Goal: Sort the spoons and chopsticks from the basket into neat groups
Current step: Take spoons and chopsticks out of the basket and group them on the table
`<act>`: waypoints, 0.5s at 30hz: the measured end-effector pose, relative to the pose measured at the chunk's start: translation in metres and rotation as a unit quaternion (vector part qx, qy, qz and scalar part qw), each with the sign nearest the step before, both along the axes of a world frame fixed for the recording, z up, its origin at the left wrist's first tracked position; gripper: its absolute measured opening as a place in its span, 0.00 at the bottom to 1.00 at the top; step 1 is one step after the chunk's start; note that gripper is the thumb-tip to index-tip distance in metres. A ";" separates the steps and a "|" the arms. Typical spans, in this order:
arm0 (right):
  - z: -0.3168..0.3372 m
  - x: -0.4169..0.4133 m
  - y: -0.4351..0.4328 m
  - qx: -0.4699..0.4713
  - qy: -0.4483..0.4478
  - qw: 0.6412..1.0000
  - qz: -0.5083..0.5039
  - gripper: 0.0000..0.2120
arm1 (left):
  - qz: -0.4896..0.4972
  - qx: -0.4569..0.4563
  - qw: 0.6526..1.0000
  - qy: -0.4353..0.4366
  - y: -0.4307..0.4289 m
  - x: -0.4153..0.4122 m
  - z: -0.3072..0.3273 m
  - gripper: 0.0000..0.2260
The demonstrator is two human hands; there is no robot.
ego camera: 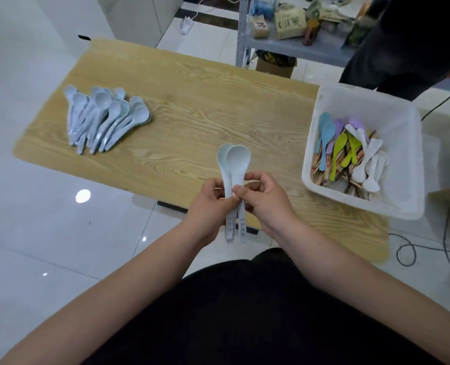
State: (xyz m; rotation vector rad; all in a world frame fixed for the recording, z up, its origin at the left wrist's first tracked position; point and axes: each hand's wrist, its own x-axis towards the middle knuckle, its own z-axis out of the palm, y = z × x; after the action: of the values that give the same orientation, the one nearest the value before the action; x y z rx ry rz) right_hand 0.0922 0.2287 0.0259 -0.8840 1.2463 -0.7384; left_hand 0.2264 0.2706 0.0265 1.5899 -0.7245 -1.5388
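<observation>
While I am monitoring the head view, the left hand (208,204) and the right hand (264,204) are both pinching the handles of two pale spoons (234,159), with fingers curling round them, above the near edge of the surface (192,101). The spoon bowls are pointing away from me and overlapping, and the handles are lying side by side. A pile of pale blue spoons (105,119) is lying at the far left of the surface, well apart from the hands. The white basket (403,133) is sitting at the right edge, holding wooden chopsticks (321,175) beneath blue, purple, green spoons (338,154) and white spoons (371,164).
</observation>
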 end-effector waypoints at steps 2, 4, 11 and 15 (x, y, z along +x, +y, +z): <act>-0.003 0.013 0.001 -0.007 0.044 0.999 0.021 0.16 | 0.014 0.004 1.000 -0.006 0.006 0.015 -0.004 0.17; -0.005 0.026 0.000 -0.003 0.071 0.996 0.052 0.16 | 0.030 0.009 0.999 -0.011 0.008 0.028 -0.010 0.13; -0.014 0.071 -0.029 0.066 -0.005 0.994 0.082 0.10 | 0.045 0.033 0.998 -0.005 -0.021 0.063 -0.016 0.15; -0.023 0.115 -0.062 0.098 -0.045 0.992 0.072 0.12 | 0.069 0.049 0.996 -0.026 -0.053 0.096 -0.010 0.14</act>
State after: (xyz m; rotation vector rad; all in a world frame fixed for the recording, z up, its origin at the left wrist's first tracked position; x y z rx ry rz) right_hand 0.2076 0.1666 0.0031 -0.7621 1.1408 -0.5261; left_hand 0.3221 0.2175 0.0168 1.7206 -0.5614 -1.4572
